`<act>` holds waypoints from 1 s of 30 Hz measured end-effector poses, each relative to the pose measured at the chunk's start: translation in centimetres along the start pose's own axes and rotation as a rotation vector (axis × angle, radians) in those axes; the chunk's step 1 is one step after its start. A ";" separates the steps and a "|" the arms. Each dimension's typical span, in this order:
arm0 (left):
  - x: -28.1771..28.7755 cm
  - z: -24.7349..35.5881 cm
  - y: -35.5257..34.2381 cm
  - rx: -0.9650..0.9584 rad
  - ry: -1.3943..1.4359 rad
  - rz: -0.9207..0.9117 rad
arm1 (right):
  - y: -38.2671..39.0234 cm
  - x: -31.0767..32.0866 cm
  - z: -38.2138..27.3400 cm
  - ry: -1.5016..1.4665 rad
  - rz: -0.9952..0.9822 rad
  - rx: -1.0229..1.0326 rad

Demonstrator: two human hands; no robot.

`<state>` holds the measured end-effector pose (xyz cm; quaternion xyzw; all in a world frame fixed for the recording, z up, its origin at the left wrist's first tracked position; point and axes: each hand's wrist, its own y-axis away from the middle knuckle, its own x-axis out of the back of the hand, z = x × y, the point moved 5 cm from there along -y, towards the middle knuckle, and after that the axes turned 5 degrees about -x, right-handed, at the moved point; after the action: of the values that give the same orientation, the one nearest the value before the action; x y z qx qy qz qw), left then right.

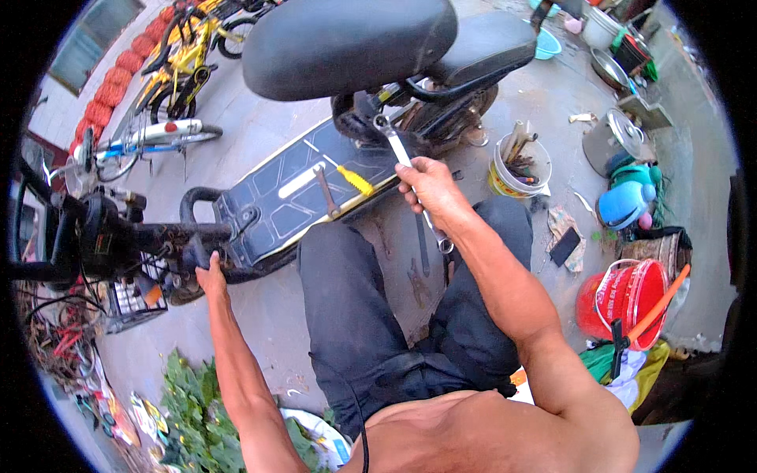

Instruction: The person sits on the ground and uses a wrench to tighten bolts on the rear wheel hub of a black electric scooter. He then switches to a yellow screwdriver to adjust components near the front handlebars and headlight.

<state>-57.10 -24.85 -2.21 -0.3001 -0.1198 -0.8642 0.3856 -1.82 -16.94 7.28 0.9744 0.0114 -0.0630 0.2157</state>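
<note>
My right hand (pixel 432 189) is closed around the middle of a long silver ring wrench (pixel 400 148). The wrench's far ring end is by the dark frame below the seat (pixel 351 47) of an electric scooter; I cannot tell if it touches. Its near end hangs over my right thigh. My left hand (pixel 211 278) grips the lower part of the scooter's black steering column (pixel 169 236), with the thumb up and the other fingers mostly hidden. On the footboard (pixel 268 185) between the hands lie a screwdriver with a yellow handle (pixel 355 180) and a smaller spanner (pixel 326 191).
A white bucket of tools (pixel 522 165) stands beyond my right knee. Farther right are a phone-like dark slab (pixel 564 247), a blue jug (pixel 625 206), a lidded metal pot (pixel 613 142) and a red bucket (pixel 631 303). Leafy plants (pixel 197 410) are at lower left; bicycles (pixel 177 75) stand behind.
</note>
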 end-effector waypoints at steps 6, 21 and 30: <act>-0.3 -0.3 0.2 -0.046 0.143 -0.060 | -0.4 0.2 0.1 -0.001 0.028 0.024; 0.1 -3.2 2.7 0.016 -0.096 -0.113 | -0.2 7.5 -2.2 -0.345 0.206 0.207; 0.5 -2.2 1.9 0.074 -0.184 -0.122 | 0.1 20.0 -2.3 -0.832 0.224 0.380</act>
<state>-56.87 -27.37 -3.70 -0.3559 -0.2044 -0.8499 0.3304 18.34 -16.21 6.84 0.8837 -0.1929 -0.4256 0.0254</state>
